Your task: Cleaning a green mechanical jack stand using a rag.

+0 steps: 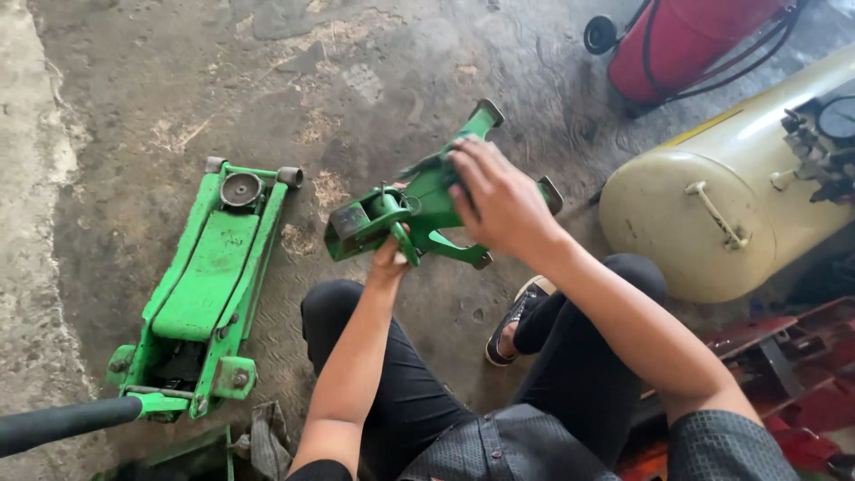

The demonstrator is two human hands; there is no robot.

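From the head view, the left hand has its grip closed under a green jack part held above the concrete floor — the right hand lies flat over it, fingers spread. A green floor jack sits to the left; a cream tank with a yellow label strip lies right.

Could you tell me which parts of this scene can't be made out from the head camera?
- Left hand: its fingers are hidden under the green jack part.
- Top of that part: covered by the right hand.
- Floor jack: its black handle is cut off by the left edge.
- Cream tank: its gauge is cut by the right edge and too small to read.
- Red cylinder: cropped by the top edge.
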